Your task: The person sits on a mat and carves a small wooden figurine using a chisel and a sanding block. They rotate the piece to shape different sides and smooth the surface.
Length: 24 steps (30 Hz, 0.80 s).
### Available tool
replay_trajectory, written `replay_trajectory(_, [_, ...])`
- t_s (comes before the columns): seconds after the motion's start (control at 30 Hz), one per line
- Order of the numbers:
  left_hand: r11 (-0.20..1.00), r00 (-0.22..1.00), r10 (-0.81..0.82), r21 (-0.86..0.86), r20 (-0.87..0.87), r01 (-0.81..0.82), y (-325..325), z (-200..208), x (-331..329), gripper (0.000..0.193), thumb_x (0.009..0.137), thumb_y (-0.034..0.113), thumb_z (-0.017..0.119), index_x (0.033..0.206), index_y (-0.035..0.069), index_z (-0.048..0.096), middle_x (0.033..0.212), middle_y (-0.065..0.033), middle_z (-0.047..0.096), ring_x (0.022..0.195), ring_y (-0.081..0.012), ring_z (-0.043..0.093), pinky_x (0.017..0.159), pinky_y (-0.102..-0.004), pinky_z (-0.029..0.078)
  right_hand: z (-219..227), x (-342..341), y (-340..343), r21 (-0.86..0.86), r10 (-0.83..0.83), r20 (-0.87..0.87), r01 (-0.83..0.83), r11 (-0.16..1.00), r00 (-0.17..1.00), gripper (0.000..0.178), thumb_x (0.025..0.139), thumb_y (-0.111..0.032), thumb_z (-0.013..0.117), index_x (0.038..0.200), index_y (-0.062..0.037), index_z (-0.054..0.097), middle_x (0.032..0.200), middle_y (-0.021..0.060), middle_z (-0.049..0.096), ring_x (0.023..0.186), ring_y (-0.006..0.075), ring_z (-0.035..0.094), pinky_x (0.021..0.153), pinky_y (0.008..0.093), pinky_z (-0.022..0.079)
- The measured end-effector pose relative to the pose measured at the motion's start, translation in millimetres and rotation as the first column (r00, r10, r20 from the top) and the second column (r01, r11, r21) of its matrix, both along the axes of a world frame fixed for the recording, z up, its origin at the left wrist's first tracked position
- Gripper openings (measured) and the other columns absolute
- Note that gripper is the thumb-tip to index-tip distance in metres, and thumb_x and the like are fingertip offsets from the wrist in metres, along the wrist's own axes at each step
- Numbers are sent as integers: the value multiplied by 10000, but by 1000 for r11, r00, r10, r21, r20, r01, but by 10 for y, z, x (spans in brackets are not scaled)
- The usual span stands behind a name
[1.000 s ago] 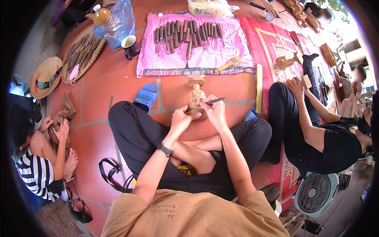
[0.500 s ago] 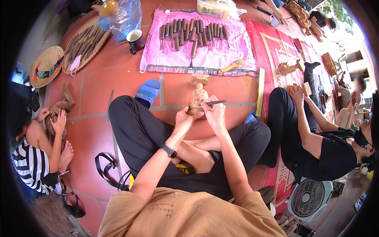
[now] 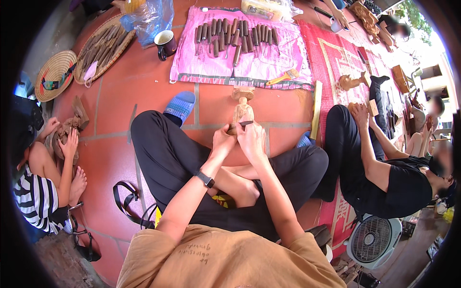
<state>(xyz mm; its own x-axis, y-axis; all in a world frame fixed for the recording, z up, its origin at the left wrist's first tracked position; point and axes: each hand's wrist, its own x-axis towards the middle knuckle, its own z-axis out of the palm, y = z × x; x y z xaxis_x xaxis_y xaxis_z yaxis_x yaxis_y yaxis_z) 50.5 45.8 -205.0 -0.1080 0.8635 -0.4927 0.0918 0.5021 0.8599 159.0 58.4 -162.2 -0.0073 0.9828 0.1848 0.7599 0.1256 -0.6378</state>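
Observation:
A pale carved wooden figurine (image 3: 243, 109) stands on the tiles in front of my crossed legs, its head pointing away from me. My left hand (image 3: 224, 139) is closed around the left side of its base. In my right hand (image 3: 251, 138) is a slim dark carving tool (image 3: 246, 123), its working end hidden by the fingers and the figurine's lower part. Both hands sit close together at the base. Past the figurine's head lies a small carved wooden block (image 3: 243, 92).
Several wooden-handled chisels (image 3: 236, 55) and a yellow brush (image 3: 283, 77) lie on a pink sheet (image 3: 187, 67). A mug (image 3: 165, 45), a basket of tools (image 3: 120, 20) and a blue slipper (image 3: 181, 107) are to the left. People work wood on both sides; a fan (image 3: 373, 240) stands right.
My right hand has moved slightly down and left and turned, so the tool's shaft no longer sticks out far to the right. My left hand remains at the base.

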Motion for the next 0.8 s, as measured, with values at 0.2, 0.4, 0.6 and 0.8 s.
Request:
replay_trajectory(0.2, [999,999,-32,22,-5,32,-37,161,14,458,704,276,842,1015,-5,659,888,-112,706,831,-170,639,768,-333,487,63,262,116,-158,-67,-415,1,987,907,104,834,-61,652,801,-23,561,684,186,610,619,355,621,583,403,484])
replay_trajectory(0.4, [999,1000,-28,23,6,28,-18,98,-1,458,703,286,840,1010,-2,658,869,-104,701,813,-160,630,756,-321,483,114,131,47,-26,23,-216,-29,999,976,119,825,-7,673,806,-2,556,636,105,600,592,125,595,528,324,447])
replay_trajectory(0.6, [999,1000,-30,23,1,30,-26,130,-3,423,720,253,825,1009,-3,652,860,-81,692,817,-136,611,758,-309,474,181,90,-4,-79,-20,-221,2,997,975,155,829,-85,685,803,-2,558,621,145,575,562,190,593,550,352,458])
replay_trajectory(0.8, [998,1000,-30,58,-3,30,-40,270,8,465,709,266,834,1039,3,641,913,-123,705,846,-176,644,789,-325,486,-112,243,114,-144,-68,-455,2,990,888,108,809,-37,688,798,-20,582,640,103,585,571,192,584,559,349,472])
